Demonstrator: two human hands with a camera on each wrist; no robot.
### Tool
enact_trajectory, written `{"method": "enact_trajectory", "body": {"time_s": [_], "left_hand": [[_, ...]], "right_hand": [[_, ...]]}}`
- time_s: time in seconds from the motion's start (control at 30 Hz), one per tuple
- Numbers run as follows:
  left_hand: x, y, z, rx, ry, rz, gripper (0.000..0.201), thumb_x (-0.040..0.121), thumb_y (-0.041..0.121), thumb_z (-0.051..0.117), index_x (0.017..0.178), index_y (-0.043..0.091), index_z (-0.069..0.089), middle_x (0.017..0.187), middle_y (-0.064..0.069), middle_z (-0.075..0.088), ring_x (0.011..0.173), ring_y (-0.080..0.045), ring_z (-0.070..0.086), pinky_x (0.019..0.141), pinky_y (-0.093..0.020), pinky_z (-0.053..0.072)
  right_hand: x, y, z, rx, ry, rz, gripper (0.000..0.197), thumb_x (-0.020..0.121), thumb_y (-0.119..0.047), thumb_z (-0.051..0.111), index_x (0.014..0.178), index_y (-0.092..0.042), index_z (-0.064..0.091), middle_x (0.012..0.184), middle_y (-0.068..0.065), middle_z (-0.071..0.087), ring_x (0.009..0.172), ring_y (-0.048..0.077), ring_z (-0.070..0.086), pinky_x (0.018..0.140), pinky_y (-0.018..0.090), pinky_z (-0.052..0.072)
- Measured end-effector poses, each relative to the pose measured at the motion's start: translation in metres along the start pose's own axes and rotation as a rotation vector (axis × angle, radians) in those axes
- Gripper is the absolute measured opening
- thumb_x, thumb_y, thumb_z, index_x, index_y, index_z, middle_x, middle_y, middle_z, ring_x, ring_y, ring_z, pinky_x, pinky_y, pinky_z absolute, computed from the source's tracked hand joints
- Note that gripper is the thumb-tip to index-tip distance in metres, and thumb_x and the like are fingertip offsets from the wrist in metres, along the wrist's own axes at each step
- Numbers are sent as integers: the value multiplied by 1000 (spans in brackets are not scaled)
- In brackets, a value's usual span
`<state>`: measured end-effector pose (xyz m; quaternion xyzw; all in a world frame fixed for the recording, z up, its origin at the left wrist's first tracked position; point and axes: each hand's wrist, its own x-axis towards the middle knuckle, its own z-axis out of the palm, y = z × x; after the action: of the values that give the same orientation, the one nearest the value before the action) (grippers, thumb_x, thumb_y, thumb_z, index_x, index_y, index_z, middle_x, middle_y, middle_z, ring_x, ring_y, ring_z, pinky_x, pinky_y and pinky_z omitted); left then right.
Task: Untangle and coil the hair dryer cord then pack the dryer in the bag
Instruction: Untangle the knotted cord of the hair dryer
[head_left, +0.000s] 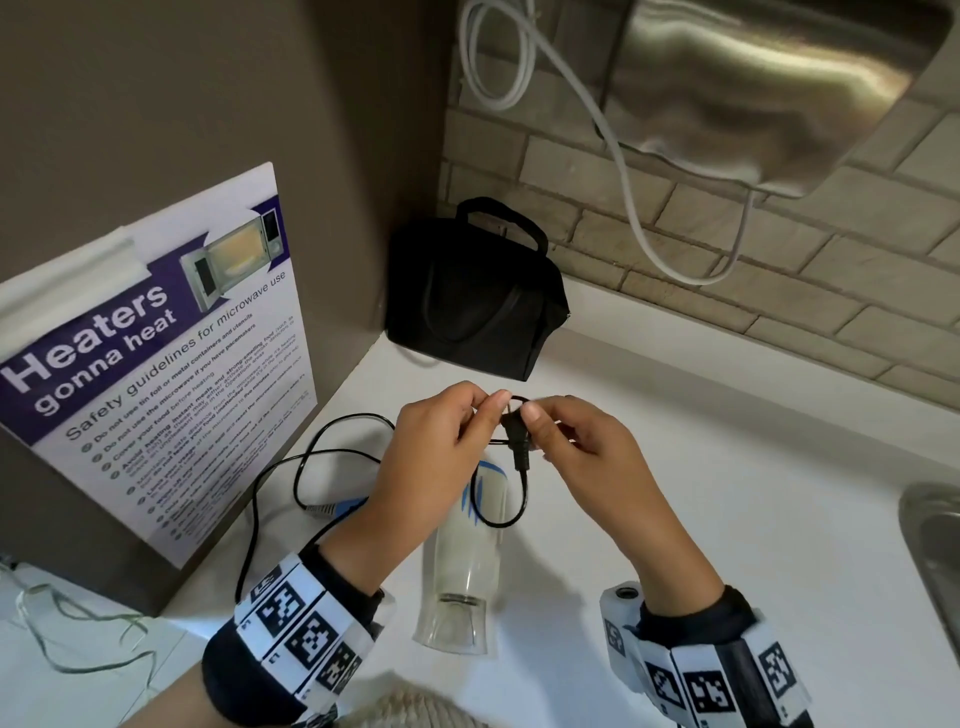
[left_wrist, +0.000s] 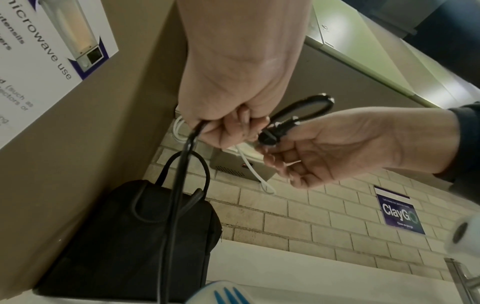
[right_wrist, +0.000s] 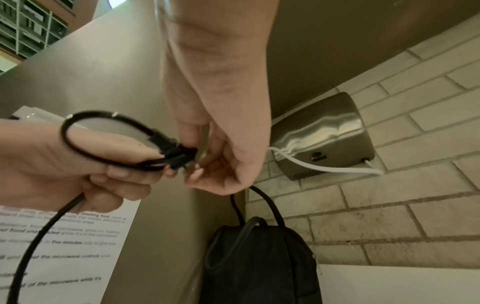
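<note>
**Plug end pinched above the dryer**

The black cord (head_left: 280, 467) ends in a plug (head_left: 521, 448) pinched by the right hand (head_left: 582, 457), while the left hand (head_left: 431, 457) curls round the cord just beside it, a small loop between them. The hair dryer (head_left: 467, 561) lies on the white counter (head_left: 727, 493) beneath the hands. At 12 o'clock the black bag (head_left: 467, 301) stands in the corner, against the wall. A sink rim (head_left: 930, 545) bounds the counter at 3 o'clock; bare counter lies between.
</note>
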<state>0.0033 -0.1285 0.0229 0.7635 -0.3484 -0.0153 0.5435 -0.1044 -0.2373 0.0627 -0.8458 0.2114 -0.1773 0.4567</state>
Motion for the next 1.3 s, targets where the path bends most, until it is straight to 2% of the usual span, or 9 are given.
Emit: {"method": "enact_trajectory", "body": {"time_s": [0.17,0.3,0.43,0.6,0.67,0.83,1.0,1.13,1.3], "left_hand": [[2,-4,-1,-39,-24,-9,35,93,42,51,78,12,61,61,-8,64,58,-22,60,61,-41,51],[2,0,-4,-50,-43,-26,30,92,38,55,78,14,62,49,-3,53,43,-11,46,48,-33,48],[4,1,-11,-110,-49,-111,28,89,43,57,75,21,63,56,-17,53,50,-24,43,52,-36,41],[15,-7,-32,-196,50,-257,30,92,43,52,74,21,62,59,-8,49,56,-15,44,60,-35,45],[17,-8,-37,-224,38,-287,29,93,42,51,77,22,64,63,-9,52,59,-15,48,66,-34,48],[16,-4,-38,-273,-17,-282,17,93,36,54,97,22,63,63,3,59,53,0,48,59,-17,39],[14,8,-43,-235,-38,-159,16,85,26,68,99,21,61,80,4,73,80,-17,63,76,-26,50],[11,22,-40,-127,-108,-45,14,86,19,67,99,23,69,82,14,67,80,4,60,72,-7,45],[10,28,-35,-14,-52,16,13,93,17,58,94,18,71,79,15,67,81,11,57,69,-1,39]], "right_hand": [[-4,-6,4,192,-95,80,22,96,-33,49,86,-18,63,77,-7,69,73,5,67,76,26,56],[-6,-6,11,448,-219,240,19,97,-23,50,111,-11,55,88,5,71,76,17,68,74,29,56],[-10,-2,11,434,-265,166,34,95,-4,52,125,-16,44,83,8,70,74,17,67,71,23,52],[-12,5,-12,600,-157,148,46,93,-1,50,134,-21,42,82,12,70,88,24,68,85,32,55],[-10,9,-20,666,-68,209,38,94,-7,50,129,-19,48,84,10,71,91,22,68,81,31,53],[-5,21,-29,831,186,366,25,93,-8,54,113,-23,50,89,8,73,84,20,71,73,30,52],[-5,41,-27,425,126,407,6,88,-11,64,91,-14,60,85,0,62,87,15,65,71,25,45],[-6,51,-18,287,-65,480,10,92,-21,57,97,-16,65,93,-3,65,90,13,61,75,26,42],[-11,43,-7,164,-305,459,22,98,-29,46,109,-19,63,94,-9,68,84,10,55,80,24,40]]}}
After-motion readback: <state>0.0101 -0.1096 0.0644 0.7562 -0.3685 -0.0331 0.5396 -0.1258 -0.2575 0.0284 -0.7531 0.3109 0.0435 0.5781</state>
